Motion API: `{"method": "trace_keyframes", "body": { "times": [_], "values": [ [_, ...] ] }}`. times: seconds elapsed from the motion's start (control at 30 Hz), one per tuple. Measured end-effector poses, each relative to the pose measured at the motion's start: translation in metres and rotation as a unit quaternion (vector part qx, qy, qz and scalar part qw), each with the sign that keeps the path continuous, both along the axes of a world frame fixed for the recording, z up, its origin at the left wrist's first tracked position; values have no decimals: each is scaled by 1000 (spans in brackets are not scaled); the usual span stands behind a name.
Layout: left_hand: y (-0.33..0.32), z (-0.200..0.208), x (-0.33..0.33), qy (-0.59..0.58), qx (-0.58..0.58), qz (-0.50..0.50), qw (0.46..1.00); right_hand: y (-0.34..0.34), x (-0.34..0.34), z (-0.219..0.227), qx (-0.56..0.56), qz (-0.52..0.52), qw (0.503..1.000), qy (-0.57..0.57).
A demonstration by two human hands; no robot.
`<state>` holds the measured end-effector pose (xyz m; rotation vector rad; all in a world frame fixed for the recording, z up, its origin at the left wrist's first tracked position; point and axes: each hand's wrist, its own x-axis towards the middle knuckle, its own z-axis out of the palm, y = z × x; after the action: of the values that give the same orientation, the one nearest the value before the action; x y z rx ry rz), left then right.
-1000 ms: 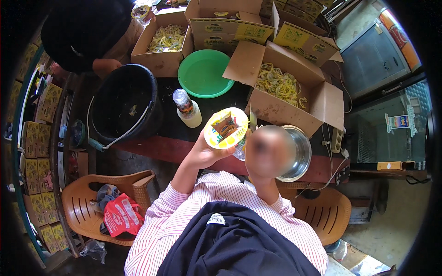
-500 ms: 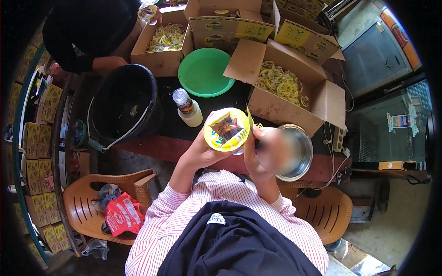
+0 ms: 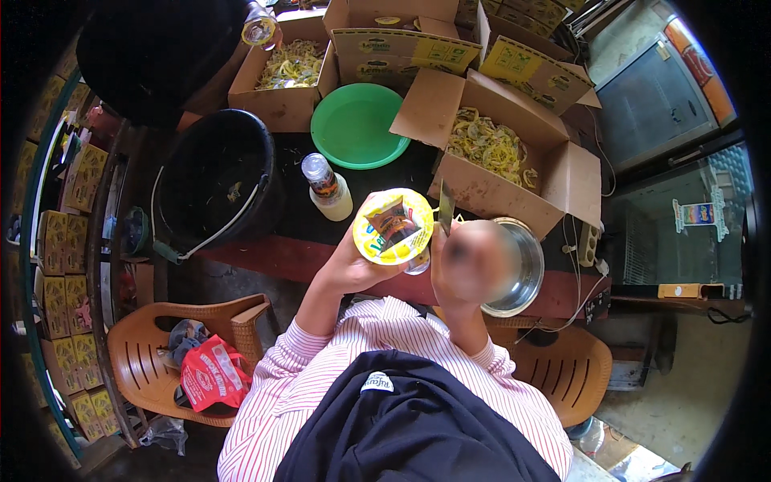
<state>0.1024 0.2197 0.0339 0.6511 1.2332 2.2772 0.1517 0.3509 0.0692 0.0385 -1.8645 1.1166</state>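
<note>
My left hand is wrapped round a clear plastic cup with a yellow printed film lid. A cut opening in the middle of the lid shows a dark reddish inside. Just right of the cup, my right hand is closed on a knife, its thin blade pointing up and standing a little apart from the rim. Most of that hand is blurred, and the handle is hidden. Some yellow strips show behind it. Partly under the right hand sits a shiny metal bowl.
On the table stand a black bucket, a bottle of pale liquid and a green basin. Cardboard boxes hold yellow strips. At the far left, a person in black holds a clear cup.
The knife blade has moved slightly right, away from the lid's edge, and my right hand has turned a little. The cup has shifted slightly left. The other person's arm has moved near the bucket.
</note>
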Motion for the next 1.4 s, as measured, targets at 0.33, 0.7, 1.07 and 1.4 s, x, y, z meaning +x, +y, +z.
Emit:
{"method": "trace_keyframes", "body": {
  "times": [0.33,0.7,1.07,1.4],
  "values": [
    [2,4,-2,79,-62,31,995,2,1,-5,71,-19,997,15],
    [2,6,-3,117,-44,19,992,8,1,-5,12,-7,1000,-22],
    [-2,-15,-9,16,2,-38,999,6,5,-2,42,19,999,-16],
    [3,-7,-12,8,11,-16,1000,5,-4,-1,132,-2,990,54]
  ]
}}
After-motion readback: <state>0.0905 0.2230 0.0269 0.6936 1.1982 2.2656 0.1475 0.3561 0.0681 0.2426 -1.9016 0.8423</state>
